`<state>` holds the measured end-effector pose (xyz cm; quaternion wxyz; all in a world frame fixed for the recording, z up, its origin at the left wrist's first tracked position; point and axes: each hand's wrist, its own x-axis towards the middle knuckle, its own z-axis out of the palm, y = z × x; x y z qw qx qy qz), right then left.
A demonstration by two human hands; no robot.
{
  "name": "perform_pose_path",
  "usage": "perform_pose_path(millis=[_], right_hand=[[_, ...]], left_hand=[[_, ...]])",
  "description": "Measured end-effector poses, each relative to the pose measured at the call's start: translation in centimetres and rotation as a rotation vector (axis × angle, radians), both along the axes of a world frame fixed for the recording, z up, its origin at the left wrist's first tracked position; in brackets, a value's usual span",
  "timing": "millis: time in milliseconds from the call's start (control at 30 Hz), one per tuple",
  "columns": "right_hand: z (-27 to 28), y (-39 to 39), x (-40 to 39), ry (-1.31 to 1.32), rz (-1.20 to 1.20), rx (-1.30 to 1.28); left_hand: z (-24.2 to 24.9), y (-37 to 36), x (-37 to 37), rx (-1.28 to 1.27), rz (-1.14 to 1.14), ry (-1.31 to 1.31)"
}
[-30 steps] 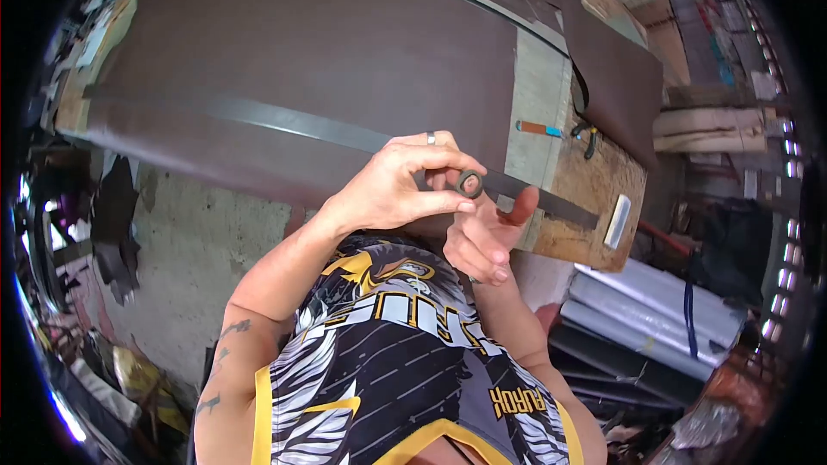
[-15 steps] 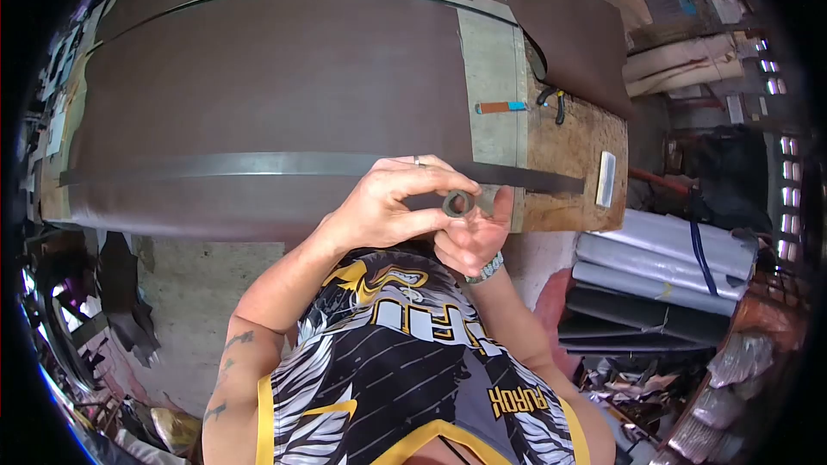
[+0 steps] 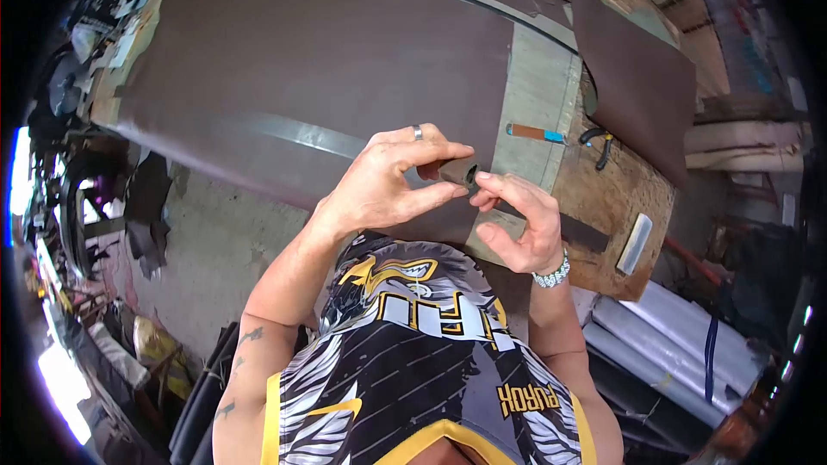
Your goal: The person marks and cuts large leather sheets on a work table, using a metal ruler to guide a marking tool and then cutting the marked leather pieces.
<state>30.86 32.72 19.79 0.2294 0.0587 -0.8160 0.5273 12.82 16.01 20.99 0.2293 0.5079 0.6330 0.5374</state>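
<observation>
My left hand [image 3: 383,174], with a ring on one finger, pinches a short dark-brown rolled piece [image 3: 454,172] between thumb and fingers. The roll looks like leather or a similar sheet material, and its hollow end faces right. At that end is my right hand [image 3: 525,220], its index fingertip at or very near the rim. The right thumb stands apart from the fingers, and a bracelet circles that wrist. Below both hands lies a large dark-brown sheet [image 3: 345,52] on the worktable, with a long metal straightedge [image 3: 301,133] across it.
Beyond my right hand, the wooden tabletop [image 3: 594,198] carries a brown-and-blue tool [image 3: 536,133], black-and-yellow pliers [image 3: 601,145] and a pale flat bar [image 3: 635,243]. A draped brown sheet [image 3: 637,77] hangs over the far right. Silvery rolls [image 3: 663,353] lie below the table's right edge.
My view has turned, so the table appears tilted. The roll's opening has swung from facing me to facing right. My right hand has moved from behind the roll to its right end.
</observation>
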Motion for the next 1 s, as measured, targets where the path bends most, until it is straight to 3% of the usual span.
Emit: perform_pose_path(millis=[167, 267, 300, 333, 433, 533, 733, 1000], right_hand=[[0.4, 1.6, -1.3, 0.032, 0.101, 0.196], [0.4, 2.3, -2.3, -0.085, 0.271, 0.224], [0.1, 2.6, -2.6, -0.142, 0.356, 0.155], [-0.4, 2.3, -2.8, -0.185, 0.411, -0.079], [-2.4, 1.3, -2.7, -0.318, 0.594, -0.805], [-3.7, -1.6, -3.4, -0.233, 0.725, -1.276], [-4.9, -6.0, -5.4, -0.086, 0.795, -1.61], [-5.2, -6.6, -5.9, -0.018, 0.885, -1.664]], left_hand=[[1.4, -1.0, 0.8, -0.133, 0.003, 0.092], [1.7, -1.9, 1.0, -0.181, 0.012, 0.12], [1.9, -2.1, 0.8, -0.186, 0.017, 0.127], [2.0, -2.3, 0.4, -0.187, 0.011, 0.137], [1.9, -2.5, -0.1, -0.103, 0.084, -0.174], [0.7, -2.5, -1.1, 0.094, 0.064, -0.343], [-1.7, -2.6, -4.4, 0.307, -0.112, -0.214], [-1.8, -0.6, -5.7, 0.179, -0.19, -0.283]])
